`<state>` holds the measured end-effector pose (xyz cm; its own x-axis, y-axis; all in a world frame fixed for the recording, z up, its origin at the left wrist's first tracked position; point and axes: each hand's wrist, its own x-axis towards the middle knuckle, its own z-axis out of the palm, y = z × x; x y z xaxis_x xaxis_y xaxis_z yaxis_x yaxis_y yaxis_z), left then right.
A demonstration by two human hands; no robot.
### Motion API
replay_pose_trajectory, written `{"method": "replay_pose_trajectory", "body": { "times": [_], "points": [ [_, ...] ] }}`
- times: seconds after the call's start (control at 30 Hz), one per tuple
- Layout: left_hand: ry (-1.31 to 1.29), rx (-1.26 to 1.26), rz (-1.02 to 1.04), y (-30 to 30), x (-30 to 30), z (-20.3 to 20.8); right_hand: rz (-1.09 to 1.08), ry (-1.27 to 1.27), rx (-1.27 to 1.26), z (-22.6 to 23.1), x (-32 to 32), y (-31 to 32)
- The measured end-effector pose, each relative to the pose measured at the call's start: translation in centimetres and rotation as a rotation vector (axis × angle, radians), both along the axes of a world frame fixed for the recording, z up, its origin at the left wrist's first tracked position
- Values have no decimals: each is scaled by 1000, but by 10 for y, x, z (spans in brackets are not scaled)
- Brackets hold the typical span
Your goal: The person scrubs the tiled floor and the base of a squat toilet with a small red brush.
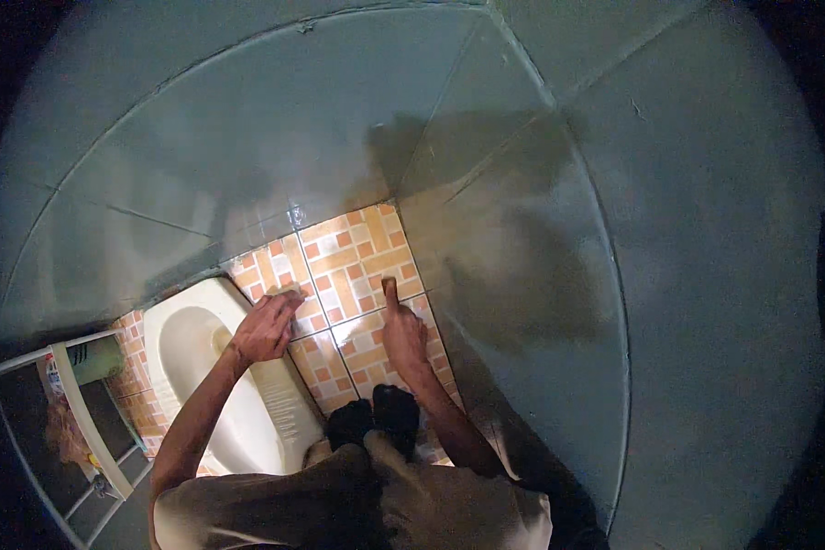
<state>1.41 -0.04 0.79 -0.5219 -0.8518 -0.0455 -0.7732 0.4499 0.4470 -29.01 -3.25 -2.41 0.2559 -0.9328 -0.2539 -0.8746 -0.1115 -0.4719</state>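
Cream-coloured, the squat toilet lies along the left side of the tiled floor. The left hand hangs by the toilet's right rim, fingers bent; whether its grip pinches anything I cannot tell. Near the floor's right edge, the right hand stretches one finger forward, the rest of its grip too hidden to judge. The step looks like reaching or gesturing; touching the tiles would call for lowering the fingertips.

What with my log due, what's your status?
Left hand over edge of squat toilet. Right hand over patterned tile floor. Grip, contact unclear. Dark footwear beside toilet.
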Motion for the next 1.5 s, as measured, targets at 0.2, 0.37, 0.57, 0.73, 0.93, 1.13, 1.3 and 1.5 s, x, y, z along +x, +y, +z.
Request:
{"method": "replay_pose_trajectory", "body": {
  "times": [0.2, 0.37, 0.57, 0.73, 0.93, 1.13, 1.3, 1.5],
  "points": [
    [4, 0, 0, -3, -3, 0, -61, 58, 50, 0, 19, -66],
    [4, -12, 11, -5, -6, 7, -54, 19, -18, -3, 32, -109],
    [-34, -36, -5, -1, -1, -1, -107, 94, -29, 0, 52, -140],
    [-28, -27, 2, -4, -2, -2, -75, 27, -43, -8, 46, -138],
    [-9, 16, 29, -2, -3, 4, -49, -14, -14, -3, 69, -110],
    [12, -23, 13, 0, 1, 2, 129, -113, 71, -5, 110, -69],
    [48, -112, -5, -1, -1, 1, 368, -91, 49, -14, 136, -41],
    [31, -35, 12, 0, 1, -7, 396, -106, -40, -18, 125, -41]
  ]
}}
